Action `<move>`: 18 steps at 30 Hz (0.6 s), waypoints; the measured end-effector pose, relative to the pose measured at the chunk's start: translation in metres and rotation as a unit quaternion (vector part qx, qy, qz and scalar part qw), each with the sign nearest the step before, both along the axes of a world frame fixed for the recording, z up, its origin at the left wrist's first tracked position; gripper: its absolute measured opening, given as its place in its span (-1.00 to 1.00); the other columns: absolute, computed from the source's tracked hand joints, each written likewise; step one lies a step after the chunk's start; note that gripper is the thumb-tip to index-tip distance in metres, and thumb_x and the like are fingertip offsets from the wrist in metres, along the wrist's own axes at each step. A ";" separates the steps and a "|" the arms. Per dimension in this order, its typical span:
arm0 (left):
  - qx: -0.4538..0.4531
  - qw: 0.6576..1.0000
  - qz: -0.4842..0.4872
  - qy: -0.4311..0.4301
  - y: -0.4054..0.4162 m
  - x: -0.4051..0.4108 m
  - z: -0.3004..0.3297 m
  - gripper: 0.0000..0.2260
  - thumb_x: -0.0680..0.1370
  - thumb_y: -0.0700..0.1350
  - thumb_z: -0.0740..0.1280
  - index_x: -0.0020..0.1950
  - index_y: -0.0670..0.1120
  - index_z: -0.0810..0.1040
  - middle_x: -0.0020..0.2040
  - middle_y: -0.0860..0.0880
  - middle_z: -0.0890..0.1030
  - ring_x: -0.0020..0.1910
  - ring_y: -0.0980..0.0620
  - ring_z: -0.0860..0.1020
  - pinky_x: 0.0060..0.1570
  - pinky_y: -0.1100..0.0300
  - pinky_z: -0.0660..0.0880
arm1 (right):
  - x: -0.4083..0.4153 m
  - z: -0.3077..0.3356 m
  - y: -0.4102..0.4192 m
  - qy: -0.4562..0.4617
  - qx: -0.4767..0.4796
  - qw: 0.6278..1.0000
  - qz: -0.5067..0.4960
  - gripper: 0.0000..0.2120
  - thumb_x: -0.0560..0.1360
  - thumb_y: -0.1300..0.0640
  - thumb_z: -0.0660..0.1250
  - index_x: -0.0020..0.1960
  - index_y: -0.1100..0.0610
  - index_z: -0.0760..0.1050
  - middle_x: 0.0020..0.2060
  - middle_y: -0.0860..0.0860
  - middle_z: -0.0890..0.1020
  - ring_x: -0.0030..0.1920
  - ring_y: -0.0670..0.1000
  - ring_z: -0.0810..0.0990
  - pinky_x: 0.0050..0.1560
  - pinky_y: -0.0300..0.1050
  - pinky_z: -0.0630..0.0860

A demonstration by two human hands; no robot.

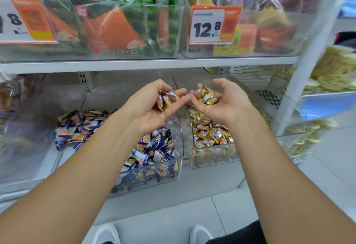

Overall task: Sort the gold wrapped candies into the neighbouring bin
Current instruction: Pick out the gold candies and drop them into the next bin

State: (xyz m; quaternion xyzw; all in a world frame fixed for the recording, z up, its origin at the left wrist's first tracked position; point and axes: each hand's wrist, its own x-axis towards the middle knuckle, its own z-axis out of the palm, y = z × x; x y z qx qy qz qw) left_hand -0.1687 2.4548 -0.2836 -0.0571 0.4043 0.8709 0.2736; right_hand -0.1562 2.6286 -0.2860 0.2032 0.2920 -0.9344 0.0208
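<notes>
my left hand (pixel 154 107) is cupped palm up, fingers curled round a small clutch of gold wrapped candies (pixel 167 97), above the clear bin of purple and white candies (pixel 154 151). my right hand (pixel 221 103) cradles more gold ones in its curled palm (fingertips of both hands almost meeting), over the neighbouring bin (pixel 212 159) heaped with gold candies. a 12.8 price tag (pixel 209 24) hangs on the shelf above.

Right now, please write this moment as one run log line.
left hand: holds gold candies | right hand: cups gold candies | position: above gold bin
</notes>
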 end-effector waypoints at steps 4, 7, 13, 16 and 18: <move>-0.014 1.000 0.006 0.026 0.011 0.000 0.000 -0.80 0.57 -0.35 0.21 0.19 -0.28 0.41 0.10 -0.33 0.64 0.03 -0.29 0.67 -0.21 0.02 0.67 | 0.000 -0.003 0.017 0.015 0.000 1.000 0.019 -0.42 0.62 -0.06 0.25 0.31 0.45 0.35 0.23 0.46 0.47 0.23 0.45 0.49 0.30 0.29 0.46; -0.016 0.999 -0.009 0.031 0.025 -0.005 0.002 -0.78 0.59 -0.31 0.24 0.24 -0.29 0.41 0.11 -0.38 0.60 0.05 -0.30 0.65 -0.13 -0.04 0.66 | 0.010 -0.004 0.028 0.030 0.004 0.999 0.036 -0.32 0.62 -0.13 0.22 0.30 0.52 0.33 0.15 0.54 0.48 0.17 0.52 0.52 0.23 0.32 0.50; -0.041 0.997 -0.054 0.021 0.052 -0.019 -0.001 -0.80 0.63 -0.25 0.20 0.20 -0.30 0.51 0.23 -0.36 0.51 0.12 -0.33 0.60 -0.06 -0.16 0.62 | 0.020 -0.011 0.061 0.024 0.024 0.999 0.026 -0.33 0.61 -0.15 0.24 0.30 0.49 0.41 0.18 0.51 0.50 0.17 0.48 0.56 0.16 0.29 0.56; -0.046 0.997 -0.063 0.010 0.061 -0.023 -0.008 -0.74 0.63 -0.26 0.17 0.28 -0.30 0.50 0.25 -0.36 0.49 0.14 -0.37 0.58 0.04 -0.19 0.60 | 0.022 -0.011 0.073 0.034 0.007 0.999 0.026 -0.33 0.62 -0.14 0.23 0.32 0.50 0.38 0.17 0.52 0.51 0.20 0.50 0.53 0.19 0.31 0.54; -0.050 0.997 -0.062 0.006 0.065 -0.026 -0.012 -0.73 0.64 -0.24 0.16 0.30 -0.28 0.49 0.26 -0.33 0.49 0.18 -0.35 0.55 0.15 -0.23 0.55 | 0.022 -0.010 0.078 0.036 0.016 0.999 0.031 -0.32 0.62 -0.16 0.22 0.33 0.49 0.38 0.18 0.51 0.51 0.21 0.49 0.52 0.24 0.32 0.51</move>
